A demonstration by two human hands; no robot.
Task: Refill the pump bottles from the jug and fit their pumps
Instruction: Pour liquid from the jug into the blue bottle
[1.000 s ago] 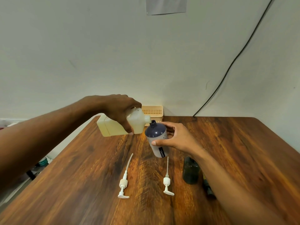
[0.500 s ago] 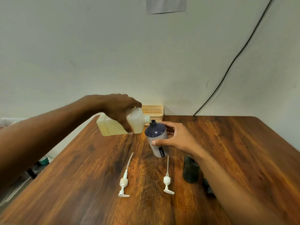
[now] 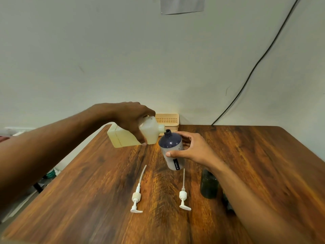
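My left hand (image 3: 131, 118) grips a pale translucent jug (image 3: 123, 137), tipped on its side with its spout right at the open neck of a dark blue pump bottle (image 3: 171, 147). My right hand (image 3: 190, 148) holds that bottle upright on the wooden table (image 3: 255, 155). I cannot tell whether liquid is flowing. Two white pumps with long tubes lie flat nearer me: a left pump (image 3: 136, 198) and a right pump (image 3: 183, 197). A second dark bottle (image 3: 208, 184) stands open beside my right forearm, partly hidden by it.
A small beige perforated basket (image 3: 168, 118) sits at the back edge against the wall. A black cable (image 3: 255, 66) runs down the wall to the table's rear. A dark object (image 3: 227, 203) lies under my right forearm. The table's left edge drops to the floor.
Almost nothing differs: the jug stays tipped at the bottle's neck and both hands hold steady. The view shifted very slightly.
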